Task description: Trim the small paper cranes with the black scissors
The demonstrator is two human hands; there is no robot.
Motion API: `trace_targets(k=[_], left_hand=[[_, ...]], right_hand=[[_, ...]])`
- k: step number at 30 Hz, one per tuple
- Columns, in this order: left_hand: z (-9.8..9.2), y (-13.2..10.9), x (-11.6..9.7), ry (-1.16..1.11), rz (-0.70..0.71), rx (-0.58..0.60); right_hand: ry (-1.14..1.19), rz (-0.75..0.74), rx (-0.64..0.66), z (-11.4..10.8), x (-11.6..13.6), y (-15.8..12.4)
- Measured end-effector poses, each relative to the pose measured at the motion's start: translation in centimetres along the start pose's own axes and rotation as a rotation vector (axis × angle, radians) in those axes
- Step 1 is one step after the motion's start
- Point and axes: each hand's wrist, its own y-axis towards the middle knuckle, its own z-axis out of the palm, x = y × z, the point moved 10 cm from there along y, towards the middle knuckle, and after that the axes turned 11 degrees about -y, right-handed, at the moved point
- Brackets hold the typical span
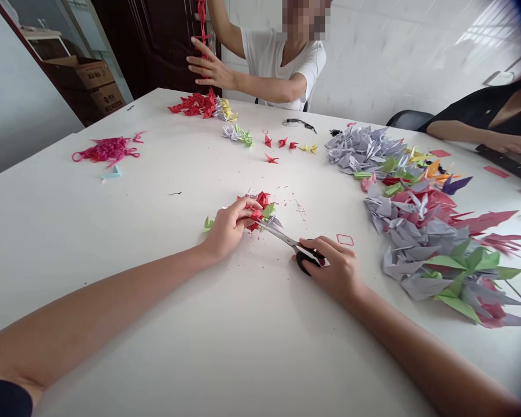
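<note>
In the head view, the left grip (228,229) clenches a small bunch of red and green folded-paper cranes (258,211); the right grip (332,269) grasps black-handled steel scissors (286,237), blades at the bunch, over the white tabletop (113,278). Stacked brown cardboard boxes (84,81) show unreadable print.

Count: 1 left hand (228,229), 1 right hand (332,269), 1 scissors (286,237), 1 crane bunch (257,211), all around 6 o'clock. 4 loose red paper cranes (278,145), 2 loose yellow paper cranes (308,148), 12 o'clock. 2 co-workers (282,69) (495,119), 12 and 2 o'clock. 2 cardboard boxes (89,81), 10 o'clock. 1 chair (410,119), 2 o'clock.
</note>
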Motion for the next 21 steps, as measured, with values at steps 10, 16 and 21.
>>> trace_targets(k=[10, 16, 21], left_hand=[[-0.22, -0.05, -0.14, 0.07, 0.026, -0.016], [-0.05, -0.14, -0.03, 0.131, 0.059, 0.017], [0.17, -0.26, -0.38, 0.153, 0.075, 0.037]], right_hand=[[-0.03, -0.047, -0.054, -0.44, 0.26, -0.2], [-0.101, -0.073, -0.069, -0.82, 0.71, -0.13], [-0.116, -0.072, -0.043, -0.82, 0.81, 0.0]])
